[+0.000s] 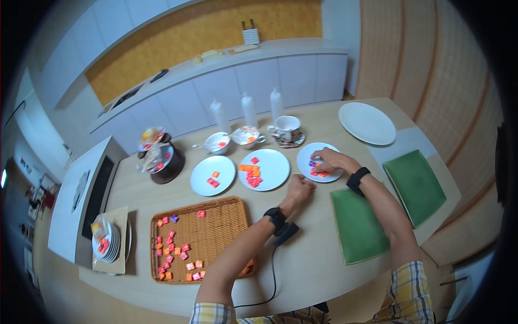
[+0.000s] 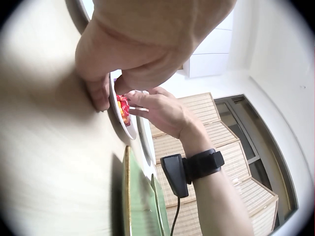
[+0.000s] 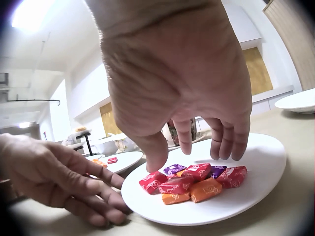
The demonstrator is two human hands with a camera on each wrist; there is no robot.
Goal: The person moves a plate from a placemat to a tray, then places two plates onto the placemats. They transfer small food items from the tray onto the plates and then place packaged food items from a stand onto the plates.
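Note:
Red, orange and purple wrapped candies (image 3: 179,185) lie in a small heap on a white plate (image 3: 261,182). Over this heap hangs my right hand (image 1: 335,161), fingers pointing down and apart, the thumb tip close to a red candy; no candy shows between the fingers in the right wrist view. My left hand (image 1: 298,190) rests on the table at the plate's near left side, fingers loosely bent with nothing held. Two more white plates stand to the left: the middle plate (image 1: 278,162) has red and orange candies, the left plate (image 1: 202,183) only a few.
A wicker basket (image 1: 210,227) with scattered candies sits at the near left. Green rectangular plates (image 1: 359,227) lie at the right, a white oval plate (image 1: 368,124) behind them. Bowls, a patterned cup (image 1: 287,125) and squeeze bottles (image 1: 249,110) stand at the back. A cable (image 1: 274,275) trails from the left wrist.

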